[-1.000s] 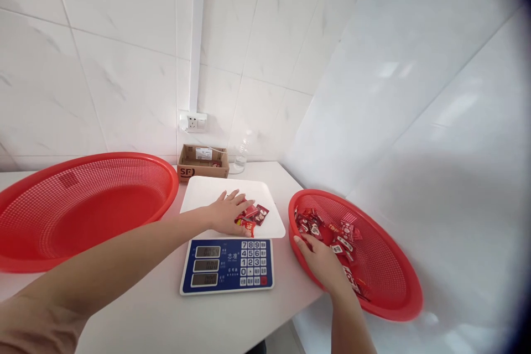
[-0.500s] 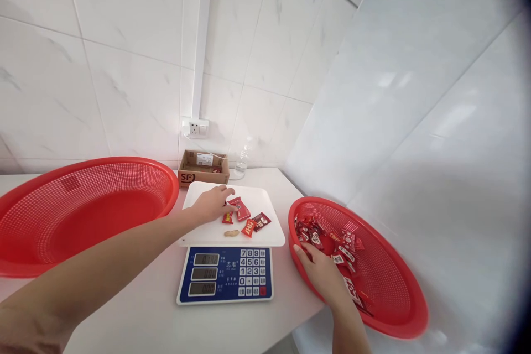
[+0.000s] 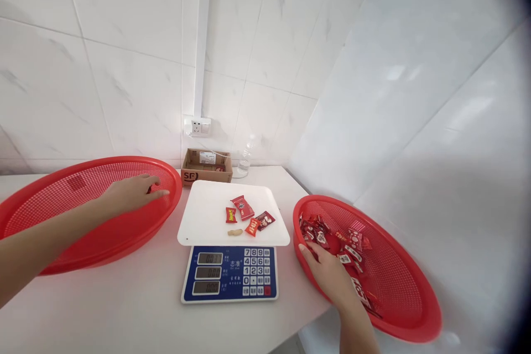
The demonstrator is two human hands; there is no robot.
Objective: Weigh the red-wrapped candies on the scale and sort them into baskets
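My left hand (image 3: 135, 192) hangs over the red plastic basket (image 3: 166, 168) on the left, fingers curled. A small dark bit shows between thumb and fingers; I cannot make out what it is. My right hand (image 3: 326, 271) grips the near rim of a second red basket (image 3: 398, 265), which holds several red-wrapped candies (image 3: 319, 238). Between the baskets stands a digital scale (image 3: 230, 274) with a white tray (image 3: 203, 215). On the tray lie a large red packet (image 3: 243, 207), a small yellow-labelled candy (image 3: 231, 215), a small red candy (image 3: 252, 227), a dark red packet (image 3: 265, 220) and a peanut (image 3: 234, 232).
Behind the scale are a small cardboard box (image 3: 207, 177) and a clear plastic bottle (image 3: 245, 157). A socket (image 3: 197, 126) is on the tiled wall. The right basket juts past the slanting edge of the white table (image 3: 136, 310).
My left hand has moved left from the scale tray to over the left basket. My right hand stays on the right basket's rim. The top number on the scale display has changed.
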